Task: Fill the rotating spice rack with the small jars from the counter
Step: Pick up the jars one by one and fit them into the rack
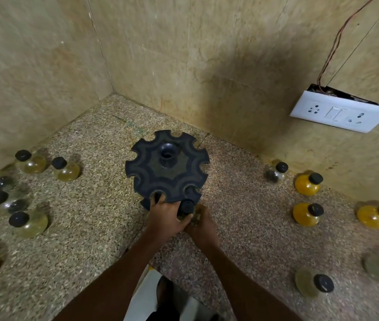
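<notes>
The black rotating spice rack [167, 166] stands in the counter's corner, its top disc ringed with open notches. My left hand [164, 215] grips the rack's near rim, a finger hooked into one notch. My right hand [201, 224] holds a small black-capped jar [186, 208] at the rack's near edge, just under the top disc. Several more black-capped jars stand on the counter: pale yellowish and clear ones at the left [66, 170], orange ones at the right [307, 183].
Speckled stone counter [95, 228] bounded by tiled walls at the back and left. A white switch-and-socket plate [340, 111] hangs loose from the right wall with wires running up. The counter's near edge lies by my forearms.
</notes>
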